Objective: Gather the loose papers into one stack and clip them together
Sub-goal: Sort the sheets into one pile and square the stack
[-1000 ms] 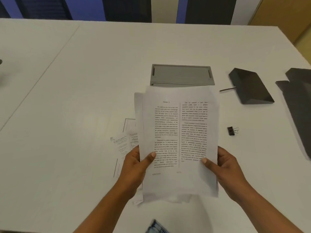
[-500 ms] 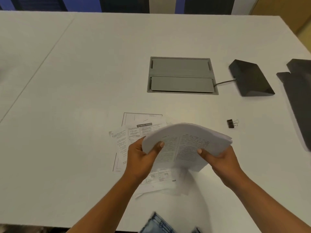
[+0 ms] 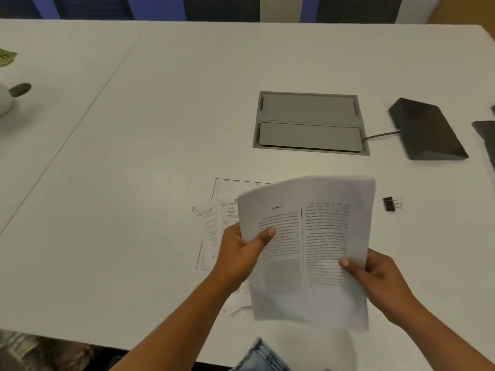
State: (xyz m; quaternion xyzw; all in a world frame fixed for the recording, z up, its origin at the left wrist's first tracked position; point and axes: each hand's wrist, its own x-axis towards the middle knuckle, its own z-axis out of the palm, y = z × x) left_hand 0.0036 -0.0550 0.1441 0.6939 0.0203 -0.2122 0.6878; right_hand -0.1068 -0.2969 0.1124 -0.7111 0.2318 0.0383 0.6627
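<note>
Two-handed grip (image 3: 241, 253) (image 3: 380, 277) on paper stack (image 3: 308, 250)

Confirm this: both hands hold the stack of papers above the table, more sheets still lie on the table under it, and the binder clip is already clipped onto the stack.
One part is wrong. The binder clip is not on the stack of papers; in the head view it lies on the table to the right of it, untouched. The rest holds: the left hand and right hand hold the stack, and loose sheets lie beneath.

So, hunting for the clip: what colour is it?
Black, with silver wire handles: the binder clip, head view.
</note>
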